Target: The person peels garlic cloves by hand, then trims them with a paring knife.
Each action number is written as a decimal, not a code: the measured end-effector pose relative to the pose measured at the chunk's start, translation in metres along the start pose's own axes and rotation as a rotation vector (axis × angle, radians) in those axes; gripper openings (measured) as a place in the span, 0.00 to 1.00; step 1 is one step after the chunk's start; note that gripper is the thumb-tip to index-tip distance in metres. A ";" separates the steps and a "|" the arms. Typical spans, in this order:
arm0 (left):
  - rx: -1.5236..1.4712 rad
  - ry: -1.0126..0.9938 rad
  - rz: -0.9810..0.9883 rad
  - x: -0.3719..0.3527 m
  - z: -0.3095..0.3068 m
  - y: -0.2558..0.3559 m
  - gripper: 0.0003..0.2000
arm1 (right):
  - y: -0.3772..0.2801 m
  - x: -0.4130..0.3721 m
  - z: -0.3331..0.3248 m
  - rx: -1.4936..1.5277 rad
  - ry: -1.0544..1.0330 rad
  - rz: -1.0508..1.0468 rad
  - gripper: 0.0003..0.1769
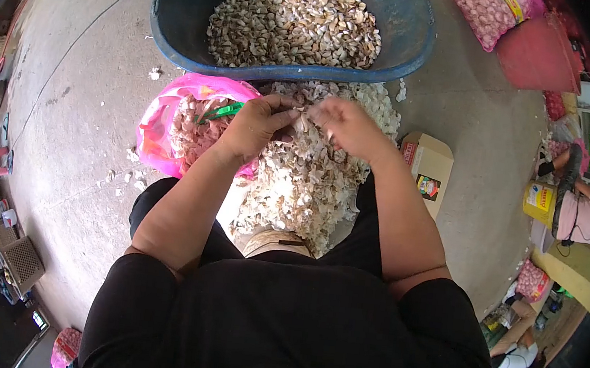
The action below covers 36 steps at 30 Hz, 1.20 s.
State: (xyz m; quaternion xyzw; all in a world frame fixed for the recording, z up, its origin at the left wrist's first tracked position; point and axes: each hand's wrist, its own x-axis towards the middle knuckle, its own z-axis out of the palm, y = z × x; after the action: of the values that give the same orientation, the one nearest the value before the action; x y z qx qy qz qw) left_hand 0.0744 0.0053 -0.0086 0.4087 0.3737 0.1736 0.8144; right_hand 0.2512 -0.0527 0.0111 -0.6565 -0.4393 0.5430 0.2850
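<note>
My left hand [259, 124] is closed in a pinch on a small piece of garlic [301, 121], over the pile of dry garlic skins [295, 184]. Close beside it my right hand [350, 127] has its fingers curled together at the garlic; they are slightly blurred, and what they grip is hidden. Under my left wrist stands an open pink bag [155, 130] with garlic [197, 127] and a strip of green plastic [225, 110] in it. Beyond both hands sits a large dark blue tub [184, 11] of loose garlic cloves [301, 26].
An open cardboard box [435, 163] lies right of the skins. Full net bags of garlic [496, 15] lie at the far right, near a yellow container [540, 201] and other people [583, 214]. Crates [22, 262] stand at the left. Loose skins dot the concrete floor [84, 140].
</note>
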 end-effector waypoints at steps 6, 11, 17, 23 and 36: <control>0.333 0.119 0.245 0.001 0.008 -0.007 0.09 | 0.012 -0.002 0.026 -0.203 0.026 -0.241 0.17; 0.343 0.152 0.344 -0.001 0.011 -0.008 0.09 | 0.000 -0.007 0.022 0.163 -0.146 -0.102 0.14; 0.125 0.109 0.295 -0.008 0.017 -0.004 0.10 | -0.001 -0.009 0.020 0.370 -0.209 -0.132 0.13; 0.617 0.218 0.568 -0.006 0.020 -0.007 0.12 | 0.002 -0.008 0.021 0.188 -0.116 -0.217 0.12; 0.105 -0.093 0.093 -0.018 0.020 0.005 0.18 | -0.007 -0.020 0.015 0.544 -0.361 -0.174 0.11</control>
State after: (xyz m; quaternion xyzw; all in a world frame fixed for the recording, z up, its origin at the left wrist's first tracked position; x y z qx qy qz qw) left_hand 0.0778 -0.0129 0.0120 0.4753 0.3246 0.1723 0.7994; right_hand 0.2346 -0.0690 0.0222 -0.4099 -0.3761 0.7214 0.4126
